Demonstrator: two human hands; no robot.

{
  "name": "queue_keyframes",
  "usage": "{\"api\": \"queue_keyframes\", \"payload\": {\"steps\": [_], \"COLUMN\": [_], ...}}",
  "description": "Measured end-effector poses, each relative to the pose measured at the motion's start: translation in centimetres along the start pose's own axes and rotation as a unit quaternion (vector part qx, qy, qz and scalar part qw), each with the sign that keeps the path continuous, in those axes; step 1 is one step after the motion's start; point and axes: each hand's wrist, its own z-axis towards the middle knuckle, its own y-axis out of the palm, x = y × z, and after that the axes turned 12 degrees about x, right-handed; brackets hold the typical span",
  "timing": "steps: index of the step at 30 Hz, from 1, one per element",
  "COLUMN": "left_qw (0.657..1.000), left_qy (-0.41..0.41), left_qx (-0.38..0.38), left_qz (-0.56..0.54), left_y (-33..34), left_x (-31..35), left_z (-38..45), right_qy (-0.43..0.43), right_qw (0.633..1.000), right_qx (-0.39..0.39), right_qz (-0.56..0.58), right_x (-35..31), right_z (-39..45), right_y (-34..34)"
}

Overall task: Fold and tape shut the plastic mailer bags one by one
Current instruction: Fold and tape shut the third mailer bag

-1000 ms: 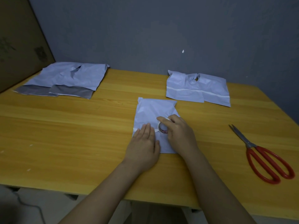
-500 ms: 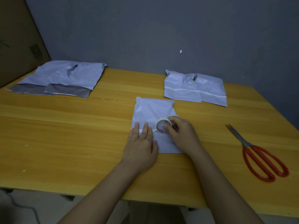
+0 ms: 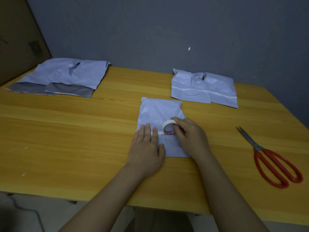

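**While tape runs, keep the fold pinned**

With left hand (image 3: 147, 146) flat, fingers spread, pinning the tape strip (image 3: 160, 132) on the folded mailer (image 3: 158, 113) at table centre, right hand (image 3: 189, 136) gripping the tape roll (image 3: 169, 128) should pull rightward low and taut, past the edge.

From my view I see two bare forearms coming up from the bottom edge, with no sleeves over them up to where the picture cuts them off. My left hand (image 3: 146, 148) and right hand (image 3: 190, 138) wear no gloves, rings or watch. The fingernails I can see are short and plain.
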Motion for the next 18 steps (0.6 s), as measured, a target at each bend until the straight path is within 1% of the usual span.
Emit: {"api": "queue_keyframes", "payload": {"steps": [11, 18], "left_qw": [1.000, 1.000], "left_qy": [-0.002, -0.001], "left_qx": [0.007, 0.010], "left_qz": [-0.003, 0.002], "left_y": [0.06, 0.12], "left_x": [0.07, 0.13], "left_z": [-0.01, 0.09], "right_qy": [-0.038, -0.050], "right_qw": [0.999, 0.998], "right_qx": [0.007, 0.027], "right_qz": [-0.011, -0.022], "right_x": [-0.13, 0.17], "right_z": [0.10, 0.06], "right_y": [0.08, 0.24]}}
